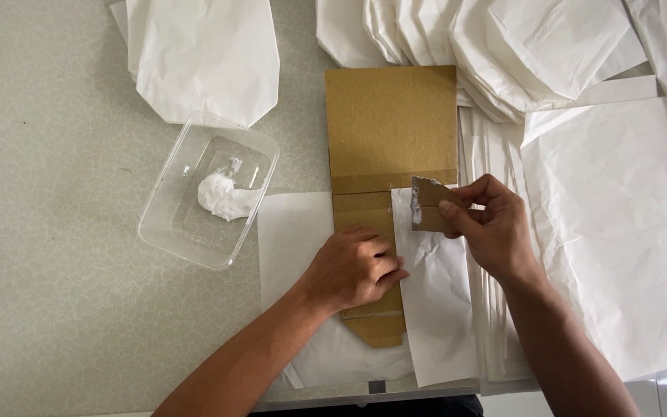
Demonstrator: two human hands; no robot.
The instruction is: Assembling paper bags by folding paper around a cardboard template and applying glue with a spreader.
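A clear plastic tub (208,189) is sitting on the pale table (48,232), left of the work, holding 1 lump of white paste (221,197) near its middle. The left hand (353,266) is lying flat, fingers loose and gripping nothing, pressing down on a narrow brown cardboard strip (368,309) that is lying over a sheet of white paper (434,309). The right hand (496,228) is pinching a small cardboard scraper (428,207) between thumb and fingers, its left edge smeared white and hovering just over the paper's folded edge. A larger cardboard piece (391,127) is lying above the strip, touching it. Folded white paper bags (206,54) are piling along the top, and flat sheets (619,232) are stacking at right. The strip's upper part is hiding under the left hand, and the stacks are running off the frame. Whether the scraper is touching the paper is hard to make out.
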